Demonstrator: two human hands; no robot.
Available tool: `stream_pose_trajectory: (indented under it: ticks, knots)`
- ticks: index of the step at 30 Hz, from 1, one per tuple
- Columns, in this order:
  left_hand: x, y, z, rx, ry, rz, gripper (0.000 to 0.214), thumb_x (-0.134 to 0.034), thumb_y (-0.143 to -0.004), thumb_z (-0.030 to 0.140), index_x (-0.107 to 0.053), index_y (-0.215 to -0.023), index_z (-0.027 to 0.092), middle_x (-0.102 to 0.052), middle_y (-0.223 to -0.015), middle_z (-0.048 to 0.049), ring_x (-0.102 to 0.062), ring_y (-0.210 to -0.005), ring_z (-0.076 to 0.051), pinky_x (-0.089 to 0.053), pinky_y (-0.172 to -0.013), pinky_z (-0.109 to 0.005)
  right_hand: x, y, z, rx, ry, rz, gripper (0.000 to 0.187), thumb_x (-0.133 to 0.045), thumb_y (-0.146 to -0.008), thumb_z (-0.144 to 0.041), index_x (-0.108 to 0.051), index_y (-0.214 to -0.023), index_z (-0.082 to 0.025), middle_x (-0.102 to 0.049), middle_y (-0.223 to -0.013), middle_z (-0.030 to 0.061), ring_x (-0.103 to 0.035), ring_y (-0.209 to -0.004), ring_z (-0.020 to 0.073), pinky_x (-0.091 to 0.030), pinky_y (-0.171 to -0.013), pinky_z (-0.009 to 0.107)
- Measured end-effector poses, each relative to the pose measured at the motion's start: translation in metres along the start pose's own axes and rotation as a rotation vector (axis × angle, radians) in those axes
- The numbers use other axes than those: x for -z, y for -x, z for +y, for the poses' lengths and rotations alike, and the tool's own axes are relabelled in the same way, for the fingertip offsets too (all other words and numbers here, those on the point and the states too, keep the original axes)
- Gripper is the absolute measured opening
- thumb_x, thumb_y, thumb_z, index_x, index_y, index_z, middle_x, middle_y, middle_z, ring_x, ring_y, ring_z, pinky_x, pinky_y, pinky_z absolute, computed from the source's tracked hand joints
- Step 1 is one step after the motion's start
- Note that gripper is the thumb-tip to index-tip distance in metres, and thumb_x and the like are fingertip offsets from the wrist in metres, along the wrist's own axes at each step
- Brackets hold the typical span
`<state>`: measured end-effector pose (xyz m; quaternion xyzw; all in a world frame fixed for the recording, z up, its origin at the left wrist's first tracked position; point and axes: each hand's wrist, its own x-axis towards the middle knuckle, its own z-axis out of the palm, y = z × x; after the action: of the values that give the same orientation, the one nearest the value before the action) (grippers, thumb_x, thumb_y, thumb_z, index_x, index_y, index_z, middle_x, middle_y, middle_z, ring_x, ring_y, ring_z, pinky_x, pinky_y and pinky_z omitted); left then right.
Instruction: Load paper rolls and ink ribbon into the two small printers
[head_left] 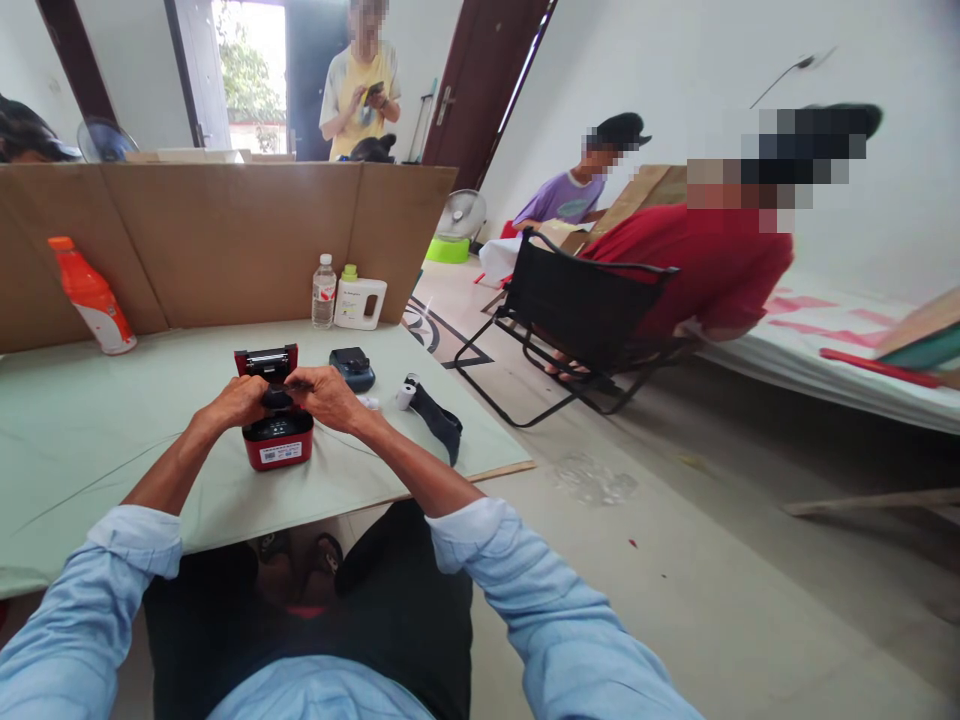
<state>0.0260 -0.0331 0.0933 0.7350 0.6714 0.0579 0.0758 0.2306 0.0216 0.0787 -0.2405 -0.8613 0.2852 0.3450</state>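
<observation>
A small red and black label printer (277,452) stands on the green-covered table with its lid (266,360) raised. My left hand (238,402) is closed at the left side of its opening. From the other side my right hand (327,396) reaches in, fingers bent and pinched. Between them shows a dark rounded piece (277,399); whether it is loose or belongs to the printer I cannot tell. Just right of my right hand lie a dark blue device (352,368) and a white paper roll (406,396), beside a black strap-like item (436,418).
A cardboard screen (247,240) borders the table's back. Before it stand an orange bottle (93,298), a clear water bottle (323,292) and a white jug (361,302). To the right are a black folding chair (577,300) and seated people; another person (361,95) stands behind the screen.
</observation>
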Motion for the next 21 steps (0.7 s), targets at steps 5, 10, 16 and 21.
stream_pose_trajectory:
  ticks: [5, 10, 16, 21]
  knots:
    - [0.004, 0.009, 0.008, 0.040, -0.005, -0.015, 0.019, -0.062, -0.075, 0.012, -0.078, -0.079, 0.022, -0.077, -0.079, -0.0097, -0.072, -0.082, -0.028, -0.049, -0.077, -0.032, -0.008, 0.009, -0.003, 0.006, 0.058, -0.019, 0.020, -0.062, -0.093, -0.015, -0.081, -0.098, -0.021, -0.076, -0.079, 0.0005, -0.065, -0.073, 0.0157, -0.045, -0.070, 0.024]
    - [0.005, 0.016, 0.008, 0.063, 0.046, 0.004, 0.017, -0.062, -0.082, 0.020, -0.079, -0.080, 0.021, -0.078, -0.081, -0.0092, -0.071, -0.079, -0.026, -0.048, -0.073, -0.031, -0.014, 0.010, -0.001, -0.008, 0.124, 0.038, 0.021, -0.063, -0.094, -0.015, -0.081, -0.103, -0.022, -0.080, -0.087, 0.0028, -0.070, -0.078, 0.0180, -0.047, -0.072, 0.026]
    - [0.008, 0.015, 0.015, 0.125, -0.006, -0.038, 0.019, -0.062, -0.080, 0.016, -0.080, -0.083, 0.023, -0.079, -0.084, -0.0091, -0.075, -0.089, -0.028, -0.049, -0.080, -0.032, -0.020, 0.007, -0.002, 0.043, 0.193, 0.019, 0.023, -0.062, -0.093, -0.012, -0.081, -0.105, -0.021, -0.082, -0.098, 0.0062, -0.074, -0.087, 0.0209, -0.049, -0.079, 0.028]
    - [0.006, 0.012, 0.015, 0.137, 0.053, 0.002, 0.019, -0.061, -0.075, 0.013, -0.078, -0.073, 0.023, -0.077, -0.077, -0.0090, -0.074, -0.084, -0.029, -0.050, -0.081, -0.035, -0.020, 0.012, -0.001, 0.076, 0.203, 0.039, 0.021, -0.063, -0.095, -0.014, -0.080, -0.104, -0.021, -0.081, -0.101, 0.0063, -0.073, -0.090, 0.0203, -0.050, -0.081, 0.029]
